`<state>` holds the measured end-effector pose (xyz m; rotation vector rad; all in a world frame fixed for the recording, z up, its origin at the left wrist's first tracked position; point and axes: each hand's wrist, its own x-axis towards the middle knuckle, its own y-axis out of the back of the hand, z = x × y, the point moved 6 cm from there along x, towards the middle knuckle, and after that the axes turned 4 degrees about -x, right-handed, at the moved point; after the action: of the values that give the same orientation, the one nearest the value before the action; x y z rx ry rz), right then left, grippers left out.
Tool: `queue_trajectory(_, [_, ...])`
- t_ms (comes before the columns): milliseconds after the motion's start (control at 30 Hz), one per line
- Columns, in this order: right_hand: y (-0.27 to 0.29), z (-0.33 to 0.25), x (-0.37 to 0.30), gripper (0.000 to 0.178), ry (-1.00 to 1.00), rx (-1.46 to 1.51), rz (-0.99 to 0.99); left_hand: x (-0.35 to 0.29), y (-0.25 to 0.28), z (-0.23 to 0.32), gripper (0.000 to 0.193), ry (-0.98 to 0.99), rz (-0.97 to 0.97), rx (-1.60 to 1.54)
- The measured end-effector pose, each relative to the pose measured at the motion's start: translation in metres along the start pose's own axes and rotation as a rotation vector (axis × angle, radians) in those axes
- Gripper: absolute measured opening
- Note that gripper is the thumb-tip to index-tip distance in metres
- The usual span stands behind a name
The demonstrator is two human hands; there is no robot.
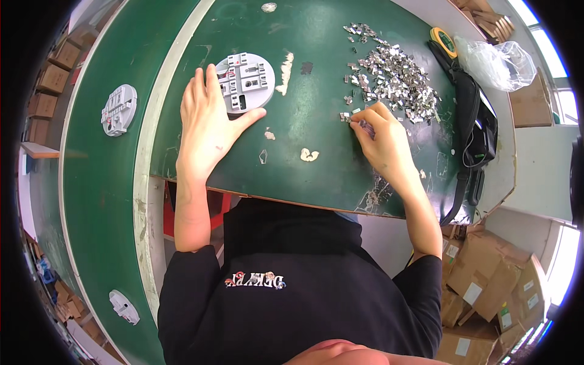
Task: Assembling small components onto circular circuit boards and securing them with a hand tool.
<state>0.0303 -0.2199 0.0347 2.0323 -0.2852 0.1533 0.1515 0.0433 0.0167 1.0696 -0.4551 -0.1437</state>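
A round, light grey plastic base with raised slotted blocks and a dark opening lies on the green table. Along its left edge rests my left hand, fingers stretched out and thumb spread at the disc's lower rim. My right hand is closed in a pinch beside the near-left edge of a heap of small shiny metal pieces. One such metal clip shows at its fingertips, and more small pieces seem tucked under the curled fingers, partly hidden.
On the green strip to the left sit another grey base and a further one nearer me. A black bag, a yellow tape roll and a clear plastic bag line the right edge. Cardboard boxes stand at lower right.
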Motion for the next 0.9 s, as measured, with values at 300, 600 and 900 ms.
queue_trajectory(300, [0.019,-0.003,0.0,0.008,-0.132,0.061,0.016,-0.011,0.014,0.017,0.099,0.085,0.033,-0.253])
queue_trajectory(600, [0.036,-0.014,-0.018,0.012,-0.298,0.493,-0.15,-0.072,0.002,0.094,0.102,-0.366,-0.278,-0.642])
queue_trajectory(900, [0.036,-0.021,-0.029,0.011,-0.228,0.455,-0.231,-0.101,-0.024,0.121,0.098,-0.366,-0.166,-0.409])
